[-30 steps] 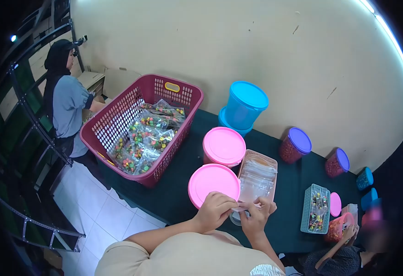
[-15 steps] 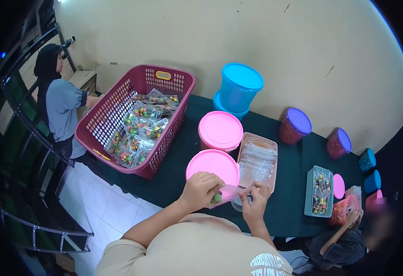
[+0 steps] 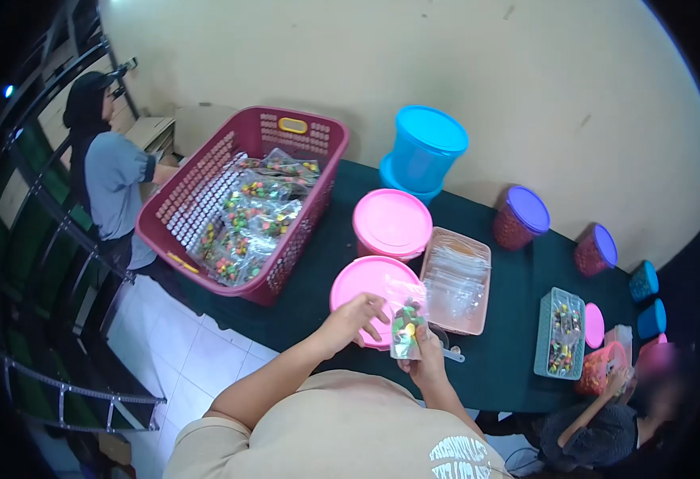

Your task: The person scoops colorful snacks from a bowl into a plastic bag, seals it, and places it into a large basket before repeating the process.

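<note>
Right hand (image 3: pixel 425 357) pinching clear bag of colored pieces (image 3: pixel 406 326); left hand (image 3: pixel 353 322) hovering beside it, fingers spread, pink lid (image 3: pixel 363 279) sitting below them.

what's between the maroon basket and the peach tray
In the head view, a farther pink-lidded tub and a nearer pink-lidded tub stand between the maroon basket and the peach tray, with dark green cloth showing beside the basket.

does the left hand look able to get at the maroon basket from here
Probably yes: the left hand looks empty, and nothing seems to stand between it and the maroon basket.
</note>
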A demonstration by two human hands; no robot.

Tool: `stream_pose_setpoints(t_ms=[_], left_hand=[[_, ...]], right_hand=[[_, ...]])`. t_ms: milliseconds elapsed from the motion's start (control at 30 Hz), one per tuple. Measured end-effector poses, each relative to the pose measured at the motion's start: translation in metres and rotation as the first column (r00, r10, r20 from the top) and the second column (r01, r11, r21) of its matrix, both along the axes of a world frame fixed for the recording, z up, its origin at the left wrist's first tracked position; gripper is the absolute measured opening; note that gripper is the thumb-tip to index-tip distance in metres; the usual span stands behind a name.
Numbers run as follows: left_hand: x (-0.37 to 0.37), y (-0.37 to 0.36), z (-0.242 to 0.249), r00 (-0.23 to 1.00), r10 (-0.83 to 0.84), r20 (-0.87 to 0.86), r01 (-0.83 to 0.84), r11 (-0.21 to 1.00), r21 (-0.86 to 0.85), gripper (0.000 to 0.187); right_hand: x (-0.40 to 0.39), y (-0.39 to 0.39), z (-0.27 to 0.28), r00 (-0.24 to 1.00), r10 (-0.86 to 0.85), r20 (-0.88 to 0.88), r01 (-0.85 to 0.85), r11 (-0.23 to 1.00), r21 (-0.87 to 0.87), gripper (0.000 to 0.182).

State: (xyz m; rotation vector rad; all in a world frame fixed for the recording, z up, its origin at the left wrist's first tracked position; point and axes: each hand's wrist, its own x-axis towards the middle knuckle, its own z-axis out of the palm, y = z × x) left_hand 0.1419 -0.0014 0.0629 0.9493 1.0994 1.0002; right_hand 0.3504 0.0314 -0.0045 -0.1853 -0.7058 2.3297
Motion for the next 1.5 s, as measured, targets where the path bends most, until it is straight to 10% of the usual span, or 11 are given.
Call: stream_pose_setpoints(t_ms=[67, 133, 267, 467, 867, 1133, 1233, 1267, 1300, 1333, 1500], left_hand=[[0.002, -0.003, 0.012, 0.981, -0.006, -0.195, -0.026, 0.987, -0.161, 0.039], [-0.01, -0.012, 0.008, 0.91, 0.089, -0.404, -0.005, 0.979, 0.205, 0.035], [-0.044, -0.025, 0.037, 0.969, 0.108, -0.221, -0.086, 0.99, 0.109, 0.022], [-0.128, -0.035, 0.058, 0.898, 0.267, -0.35, -0.171, 0.944, 0.281, 0.034], [-0.306, -0.024, 0.056, 0.874, 0.475, -0.098, -0.451, 0.871, 0.195, 0.037], [-0.327, -0.009, 0.037, 0.92, 0.383, -0.085, -0.352, 0.901, 0.255, 0.036], [-0.342, -0.003, 0.022, 0.866, 0.446, -0.225, -0.298, 0.823, 0.484, 0.078], [-0.359, 0.002, -0.005, 0.469, 0.616, -0.633, -0.209, 0.774, 0.598, 0.08], [-0.355, -0.002, 0.018, 0.723, 0.519, -0.456, -0.357, 0.846, 0.396, 0.078], [-0.35, -0.005, 0.026, 0.625, 0.55, -0.555, -0.224, 0.807, 0.547, 0.076], [-0.33, -0.013, 0.044, 0.62, 0.419, -0.664, -0.063, 0.87, 0.489, 0.075]], right_hand=[[-0.026, -0.009, 0.021, 0.835, -0.228, 0.501, 0.137, 0.968, 0.211, 0.037], [-0.052, -0.016, 0.017, 0.807, -0.378, 0.453, 0.255, 0.916, 0.31, 0.036], [-0.069, -0.007, 0.054, 0.835, -0.049, 0.548, -0.066, 0.98, 0.187, 0.032], [-0.166, 0.002, 0.117, 0.783, -0.299, 0.546, -0.131, 0.778, 0.614, 0.031], [-0.331, 0.013, 0.115, 0.899, -0.124, 0.421, 0.06, 0.985, 0.161, 0.046], [-0.351, 0.009, 0.098, 0.824, -0.219, 0.523, 0.085, 0.96, 0.268, 0.054], [-0.36, 0.005, 0.095, 0.484, -0.679, 0.552, 0.133, 0.68, 0.721, 0.066], [-0.359, 0.003, 0.086, 0.275, -0.889, 0.367, 0.052, 0.395, 0.917, 0.069], [-0.35, 0.0, 0.089, 0.211, -0.921, 0.327, -0.108, 0.311, 0.944, 0.07], [-0.341, -0.006, 0.095, 0.154, -0.944, 0.29, -0.273, 0.242, 0.931, 0.072], [-0.308, -0.041, 0.082, 0.256, -0.844, 0.471, -0.617, 0.232, 0.752, 0.06]])
